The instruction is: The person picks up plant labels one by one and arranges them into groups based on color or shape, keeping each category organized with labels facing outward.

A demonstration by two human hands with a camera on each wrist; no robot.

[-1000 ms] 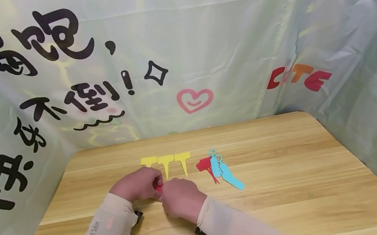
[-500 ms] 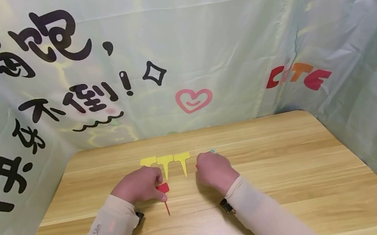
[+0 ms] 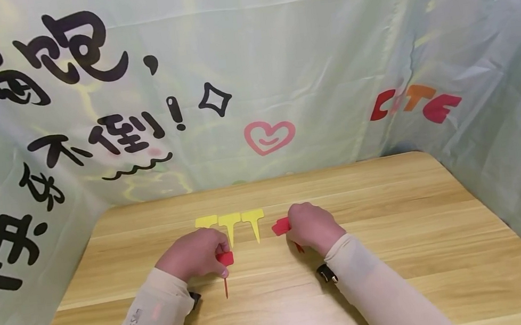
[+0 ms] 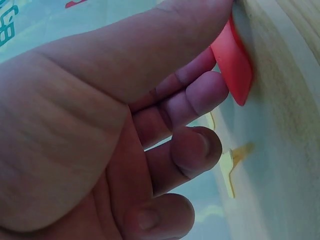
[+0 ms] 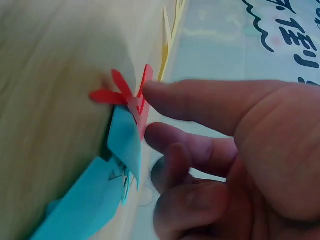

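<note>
My left hand [image 3: 196, 253] pinches a red T-shaped plant label [image 3: 225, 258], its thin stem pointing toward me. In the left wrist view the thumb covers part of that label [image 4: 234, 65]. Over at the right, my right hand [image 3: 315, 226] is at a small pile of red plant labels [image 3: 280, 226]. Thumb and forefinger stand apart beside the red stems [image 5: 142, 95] in the right wrist view; whether they touch them I cannot tell. Blue tags [image 5: 80, 200] lie by those labels, hidden by the hand in the head view.
Yellow T-shaped plant labels [image 3: 229, 219] lie in a row behind my left hand, the leftmost partly covered by it. The wooden table [image 3: 420, 251] meets a printed cloth [image 3: 327, 69] at the back and sides.
My right hand has left the left hand and moved right to the pile of labels and tags. The red label in my left hand has come into view and its stem has swung slightly left.
</note>
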